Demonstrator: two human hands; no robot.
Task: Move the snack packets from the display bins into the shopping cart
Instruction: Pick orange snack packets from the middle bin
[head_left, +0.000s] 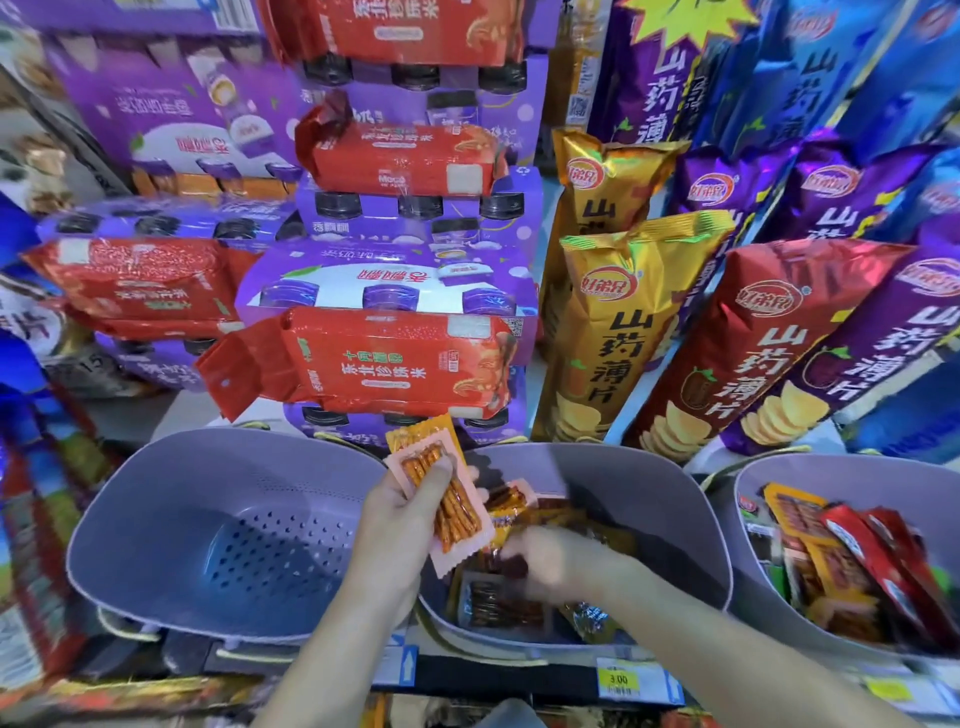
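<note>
Left hand (400, 514) is clamped on a small stack of snack packets (457, 512), thumb across the front of a pink-edged one full of orange sticks, held over the gap between the left bin (182, 519) and the middle bin (691, 519). Right hand (561, 564) is down in the middle bin among the loose packets (498, 608), but it's so blurred I can't tell what the fingers are doing. More packets sit in the right bin (753, 587). The yellow price tag (618, 678) on the shelf edge reads 3.00. Behind, the gold chip bag (618, 332), red chip bag (748, 348) and purple chip bag (883, 353) all say 山药薄片, and the red rice pack (384, 364) says 东北珍珠米
</note>
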